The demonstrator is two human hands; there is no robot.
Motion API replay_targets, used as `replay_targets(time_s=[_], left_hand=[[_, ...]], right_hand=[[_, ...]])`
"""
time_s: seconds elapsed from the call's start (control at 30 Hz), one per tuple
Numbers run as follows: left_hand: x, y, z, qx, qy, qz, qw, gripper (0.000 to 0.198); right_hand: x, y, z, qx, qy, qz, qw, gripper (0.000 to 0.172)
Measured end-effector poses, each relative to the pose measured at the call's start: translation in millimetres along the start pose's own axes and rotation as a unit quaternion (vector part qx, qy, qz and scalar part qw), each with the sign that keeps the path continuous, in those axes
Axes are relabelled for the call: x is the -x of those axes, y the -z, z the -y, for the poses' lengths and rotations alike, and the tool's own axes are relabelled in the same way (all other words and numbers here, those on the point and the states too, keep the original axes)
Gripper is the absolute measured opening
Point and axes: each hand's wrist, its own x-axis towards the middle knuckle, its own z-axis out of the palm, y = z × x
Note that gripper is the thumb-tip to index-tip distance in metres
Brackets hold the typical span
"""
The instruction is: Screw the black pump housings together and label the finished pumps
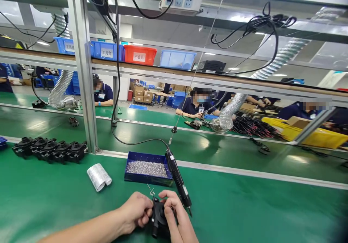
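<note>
A black plastic housing (159, 214) with a round raised middle and a short pipe stub sits low in the view, on the green bench. My right hand (178, 216) curves around its right side, thumb and fingers gripping it. At its upper left corner is my left hand (137, 208), closed, its fingertips pinched together; what they hold, if anything, is hidden. A few loose screws (151, 192) lie just beyond the housing. Behind them a blue tray (148, 180) is filled with small silvery screws. A black electric screwdriver (178, 179) hangs on a cable beside my right hand.
Several similar black housings (50, 150) stand in a row at left, near a curled sheet of labels (99, 177). A metal post (83, 69) rises from the bench. Bins (140, 55) line the shelf above. Co-workers sit across the line (199, 103).
</note>
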Motion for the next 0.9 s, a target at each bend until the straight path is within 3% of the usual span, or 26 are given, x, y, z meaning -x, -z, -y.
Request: replay_targets(time_s=[0.17, 0.47, 0.67, 0.9], left_hand=[[3, 0.8, -4, 0.057, 0.028, -0.004, 0.998, 0.029], [7, 2.8, -10, 0.075, 0.036, -0.028, 0.996, 0.038], [10, 3.5, -15, 0.098, 0.085, -0.011, 0.991, 0.042], [18, 3.6, -16, 0.090, 0.023, -0.004, 0.996, 0.057]], right_hand=[[-1, 1, 0, -0.009, 0.001, 0.011, 1.000, 0.026], [-5, 1, 5, -0.010, 0.019, -0.008, 1.000, 0.025], [-8, 0, 10, -0.017, 0.026, -0.011, 0.999, 0.023], [-7, 0, 10, -0.011, 0.026, -0.012, 1.000, 0.021]])
